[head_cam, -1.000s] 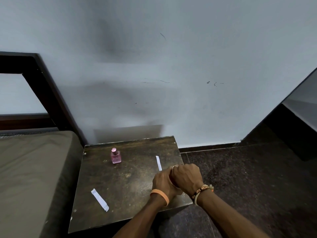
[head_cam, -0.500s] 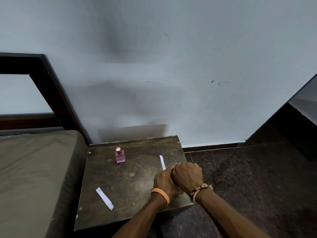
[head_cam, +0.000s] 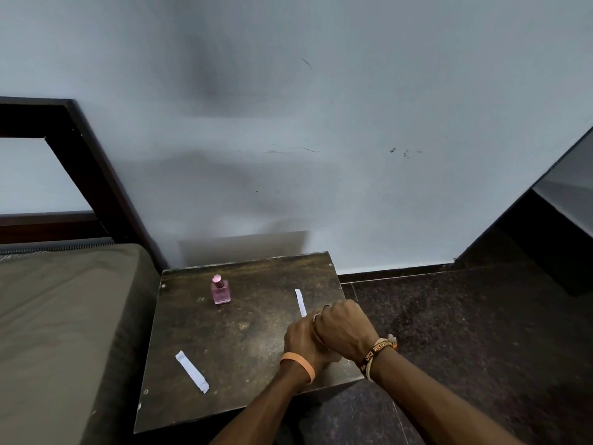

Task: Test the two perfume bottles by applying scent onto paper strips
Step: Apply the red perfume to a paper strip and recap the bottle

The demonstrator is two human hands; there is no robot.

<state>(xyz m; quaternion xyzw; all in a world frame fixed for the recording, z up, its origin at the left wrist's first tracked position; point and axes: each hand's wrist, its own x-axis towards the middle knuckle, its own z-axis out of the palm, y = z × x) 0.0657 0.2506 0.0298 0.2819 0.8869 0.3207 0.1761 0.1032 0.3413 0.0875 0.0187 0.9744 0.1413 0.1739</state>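
Note:
A small pink perfume bottle (head_cam: 220,290) with a pink cap stands upright at the back left of the dark wooden table (head_cam: 244,335). One white paper strip (head_cam: 192,371) lies near the table's front left. A second white strip (head_cam: 300,302) lies at the back right, just beyond my hands. My left hand (head_cam: 301,343) and my right hand (head_cam: 345,327) are pressed together over the table's right side, both with fingers curled. The right hand lies over the left. Whatever is between them is hidden. No second bottle is in view.
A bed with an olive-brown mattress (head_cam: 61,332) and a dark wooden headboard (head_cam: 93,175) stands against the table's left side. A pale wall (head_cam: 321,123) rises just behind the table. Dark stone floor (head_cam: 465,332) and a dark cabinet (head_cam: 552,239) lie to the right.
My hands stay clasped at the same spot on the table's right side. Only the view has shifted slightly; the bottle and both strips have not moved.

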